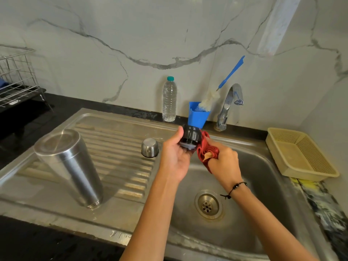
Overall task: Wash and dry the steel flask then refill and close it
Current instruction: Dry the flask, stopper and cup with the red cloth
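Here, at lower left of the frame, we see the steel flask [68, 167] standing upside down on the ribbed drainboard [120, 147], its threaded mouth touching the metal and its brushed body tilted in the wide-angle view. Its small steel cup [150, 147] sits inverted near the frame's centre, well apart from the flask. Just right of centre, over the sink [254, 166], our left hand [174, 157] holds the black stopper [190, 138], thumb and fingers curled round it. Our right hand [225, 161], a black cord at the wrist, grips a bunched red cloth [206, 149] that touches the stopper's side. The left fingertips are hidden behind the stopper, and the cloth covers the right fingers; we cannot make out the stopper's underside clearly. Along the back wall stand a capped water bottle [169, 99], a blue cup [198, 115] with a bottle brush [224, 85], and the tap [228, 106]. A beige basket [301, 153] sits at right; a wire rack [17, 76] is cut off at upper left.
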